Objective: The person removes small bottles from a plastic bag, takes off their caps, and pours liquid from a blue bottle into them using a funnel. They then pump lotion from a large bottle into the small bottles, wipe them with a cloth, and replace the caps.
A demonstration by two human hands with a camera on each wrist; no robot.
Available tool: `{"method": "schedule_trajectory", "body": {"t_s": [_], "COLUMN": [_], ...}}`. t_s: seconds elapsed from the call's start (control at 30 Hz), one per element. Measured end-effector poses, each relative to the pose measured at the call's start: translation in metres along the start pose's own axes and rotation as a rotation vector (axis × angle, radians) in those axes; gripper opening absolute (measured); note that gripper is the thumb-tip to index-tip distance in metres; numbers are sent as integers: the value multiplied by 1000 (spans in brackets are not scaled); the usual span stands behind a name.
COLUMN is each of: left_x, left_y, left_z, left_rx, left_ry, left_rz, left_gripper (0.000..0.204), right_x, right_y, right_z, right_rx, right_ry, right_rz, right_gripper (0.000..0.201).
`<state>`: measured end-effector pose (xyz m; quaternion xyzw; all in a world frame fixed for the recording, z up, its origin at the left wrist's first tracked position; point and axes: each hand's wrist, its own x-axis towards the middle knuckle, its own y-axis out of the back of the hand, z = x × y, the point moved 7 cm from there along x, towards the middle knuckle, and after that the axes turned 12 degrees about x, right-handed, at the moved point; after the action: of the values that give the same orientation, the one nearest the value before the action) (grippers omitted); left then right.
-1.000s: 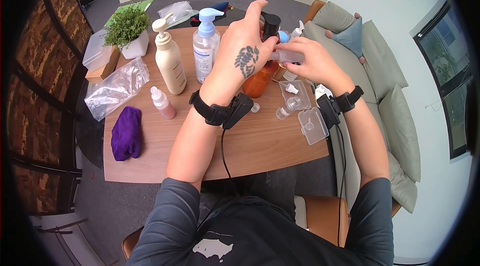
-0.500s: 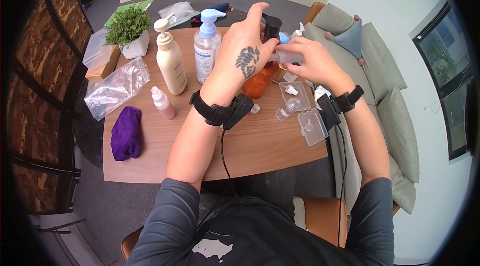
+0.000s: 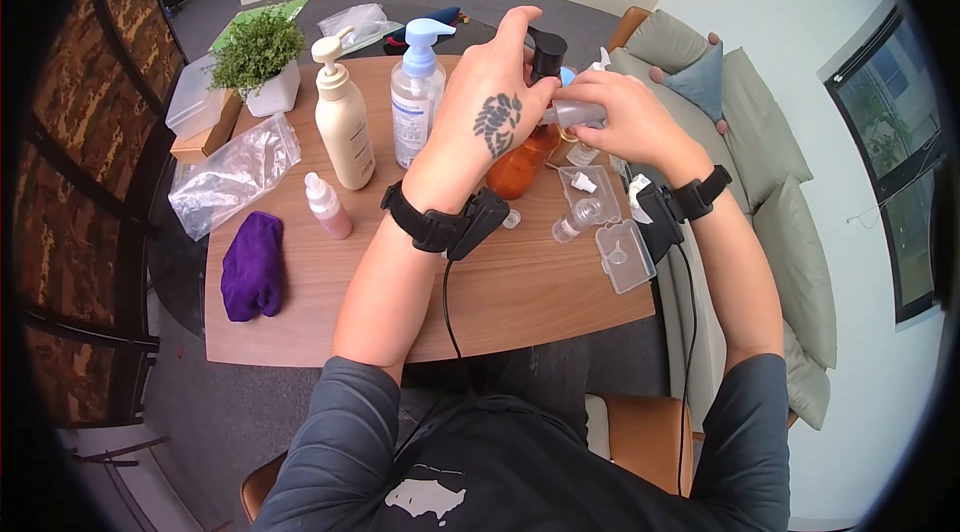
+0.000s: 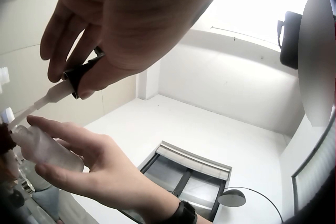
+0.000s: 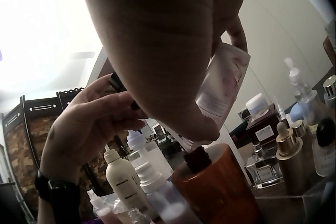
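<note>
In the head view my left hand (image 3: 490, 117) is over the far middle of the table, pinching a black pump head (image 3: 547, 54). Its pale dip tube (image 4: 26, 112) slants down toward the neck of an amber bottle (image 3: 520, 170) in the left wrist view. Facing it from the right, my right hand (image 3: 645, 127) grips a small frosted bottle (image 4: 50, 151) between thumb and fingers. That bottle is tilted, its mouth end beside the tube and close to the amber bottle's dark neck (image 5: 198, 160). Pinkish print shows on the small bottle's side in the right wrist view.
Left of the hands stand a cream pump bottle (image 3: 345, 127), a blue-topped pump bottle (image 3: 412, 117) and a small pink bottle (image 3: 327, 207). A purple cloth (image 3: 253, 267) lies nearer. At right are a clear little bottle (image 3: 577, 220) and an opened plastic case (image 3: 627, 257).
</note>
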<state>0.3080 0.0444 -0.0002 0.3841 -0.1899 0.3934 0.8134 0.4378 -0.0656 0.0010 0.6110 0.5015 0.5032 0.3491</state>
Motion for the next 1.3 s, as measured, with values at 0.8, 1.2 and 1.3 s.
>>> {"method": "schedule_trajectory", "body": {"t_s": [0.8, 1.2, 1.3], "left_x": [0, -1, -1], "left_y": [4, 2, 1], "left_z": [0, 1, 0], "left_rx": [-16, 7, 6], "left_ry": [-31, -44, -48], "left_rz": [39, 30, 31], "left_gripper": [63, 63, 63], "right_x": [15, 21, 21], "right_y": [8, 10, 10], "right_z": [-9, -11, -11], "right_rx": [-58, -96, -106], "right_ry": [-33, -62, -53], "right_rz": [-85, -151, -153], "right_gripper": [41, 36, 35]}}
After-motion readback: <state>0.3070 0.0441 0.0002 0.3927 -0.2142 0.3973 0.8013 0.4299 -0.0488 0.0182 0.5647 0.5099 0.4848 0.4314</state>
